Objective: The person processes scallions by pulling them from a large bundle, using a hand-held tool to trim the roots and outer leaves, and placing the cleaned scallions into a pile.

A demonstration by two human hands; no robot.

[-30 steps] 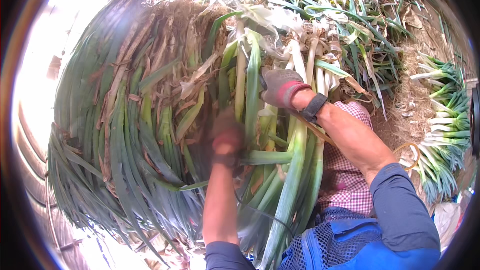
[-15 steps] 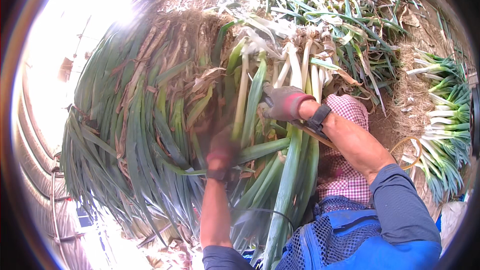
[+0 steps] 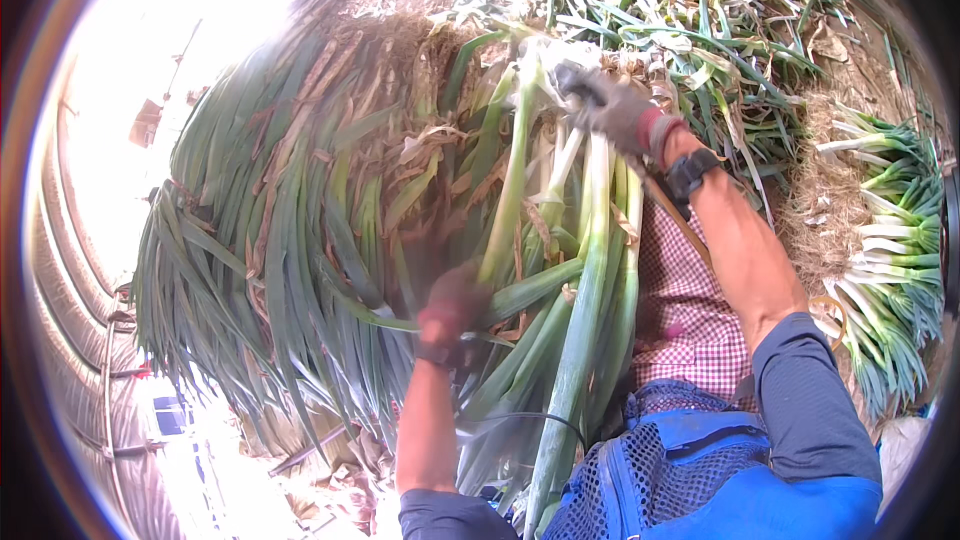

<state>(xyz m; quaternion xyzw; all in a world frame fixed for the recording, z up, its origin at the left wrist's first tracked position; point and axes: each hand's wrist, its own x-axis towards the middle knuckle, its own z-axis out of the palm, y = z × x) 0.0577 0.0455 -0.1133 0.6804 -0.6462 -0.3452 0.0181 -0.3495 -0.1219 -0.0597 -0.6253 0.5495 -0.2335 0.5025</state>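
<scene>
My left hand (image 3: 455, 300), gloved and blurred, is closed round the green part of a large green onion (image 3: 515, 165). The onion's pale root end points up and away from me. Close beside that end is my right hand (image 3: 615, 118) in a grey and red glove, its fingers bent. A thin tan hose (image 3: 685, 230) comes out from under this hand along the forearm, so the hand seems closed on it; the hose's tip is not clear. Several more green onions (image 3: 597, 210) lie just right of the held one, with loose pale skins near their tops.
A big heap of unpeeled green onions (image 3: 270, 200) fills the left. Stripped leaves and skins (image 3: 700, 40) pile up at the far right. Cleaned white-stemmed onions (image 3: 885, 250) lie in a row at the right edge. A checked cloth (image 3: 690, 290) covers my leg.
My right hand has moved up and away, towards the onion's root end, and the hose has followed it. My left hand has shifted slightly right, and the held onion leans more to the right.
</scene>
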